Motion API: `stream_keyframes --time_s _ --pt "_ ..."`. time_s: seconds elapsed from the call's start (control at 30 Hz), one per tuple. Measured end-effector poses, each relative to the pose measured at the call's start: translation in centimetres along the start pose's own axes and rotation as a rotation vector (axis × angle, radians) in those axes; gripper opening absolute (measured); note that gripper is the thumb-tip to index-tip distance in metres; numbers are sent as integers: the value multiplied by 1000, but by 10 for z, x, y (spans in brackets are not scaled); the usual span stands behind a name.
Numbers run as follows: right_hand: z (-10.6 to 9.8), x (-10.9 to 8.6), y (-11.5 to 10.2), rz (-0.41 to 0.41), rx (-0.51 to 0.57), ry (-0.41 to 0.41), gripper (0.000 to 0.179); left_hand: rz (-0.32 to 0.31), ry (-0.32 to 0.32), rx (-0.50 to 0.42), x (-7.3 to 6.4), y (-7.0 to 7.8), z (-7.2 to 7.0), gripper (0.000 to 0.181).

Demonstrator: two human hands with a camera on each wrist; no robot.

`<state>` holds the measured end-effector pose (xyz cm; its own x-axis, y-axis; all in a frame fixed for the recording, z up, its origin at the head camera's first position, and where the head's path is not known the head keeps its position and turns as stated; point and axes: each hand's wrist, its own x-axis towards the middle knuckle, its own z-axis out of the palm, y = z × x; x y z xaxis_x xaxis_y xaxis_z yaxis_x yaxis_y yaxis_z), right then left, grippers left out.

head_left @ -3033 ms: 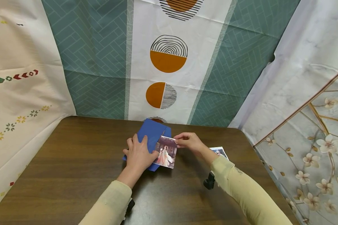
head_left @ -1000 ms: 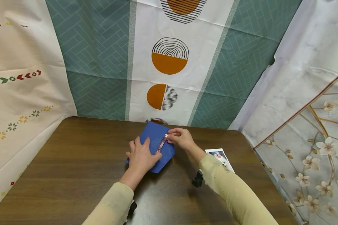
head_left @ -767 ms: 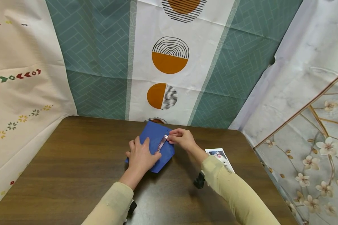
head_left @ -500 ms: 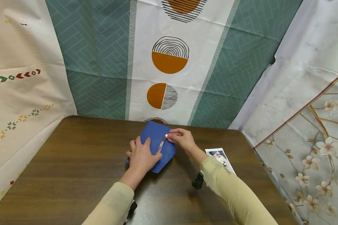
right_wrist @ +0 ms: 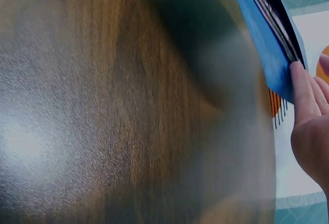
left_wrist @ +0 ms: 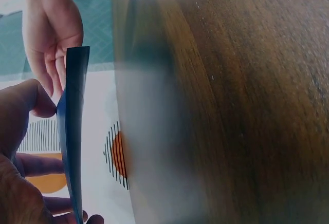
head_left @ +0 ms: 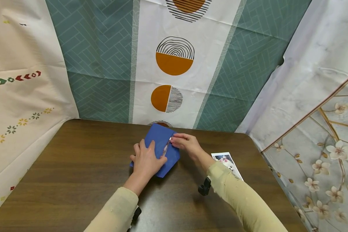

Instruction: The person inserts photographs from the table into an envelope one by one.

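A blue envelope point(head_left: 159, 135) is held tilted up over the far part of the table. My left hand point(head_left: 146, 159) grips it from the left, fingers spread over its face and thumb near the opening; some fingertips show round its edge in the left wrist view. In the slit, a narrow strip of a picture card point(head_left: 166, 148) shows; the rest is hidden inside. The right hand point(head_left: 188, 145) pinches the card's upper end right at the envelope's mouth. In the right wrist view, the thumb side lies close along the open blue envelope point(right_wrist: 275, 62).
Another white-bordered picture card point(head_left: 226, 161), showing a white furry animal, lies on the brown wooden table point(head_left: 75, 167) at the right, partly under the right forearm. A patterned curtain point(head_left: 174, 96) hangs behind the table's far edge, with more cloth at both sides.
Three seconds ago most of the picture card was outside the envelope; it has slid left into it, leaving a thin strip. The right hand moved left with it. The left hand stays on the envelope.
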<state>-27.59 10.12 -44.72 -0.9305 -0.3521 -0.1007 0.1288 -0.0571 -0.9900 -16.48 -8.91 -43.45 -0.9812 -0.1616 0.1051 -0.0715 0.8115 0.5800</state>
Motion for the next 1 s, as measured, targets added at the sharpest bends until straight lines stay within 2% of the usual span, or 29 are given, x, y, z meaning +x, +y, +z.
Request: stream_keyframes --time_s 0.37,0.63,0.77,1.0 --pt "14 -13 -14 131 26 -111 58 -22 -9 5 2 -2 -1 81" --pt "26 -18 -20 215 134 -140 75 -28 -16 4 3 -4 1 80" --pt "27 -20 -23 227 146 -148 76 -32 -12 6 3 -6 2 80" --pt "21 -25 -30 214 100 -162 75 -26 -13 5 4 -8 1 80"
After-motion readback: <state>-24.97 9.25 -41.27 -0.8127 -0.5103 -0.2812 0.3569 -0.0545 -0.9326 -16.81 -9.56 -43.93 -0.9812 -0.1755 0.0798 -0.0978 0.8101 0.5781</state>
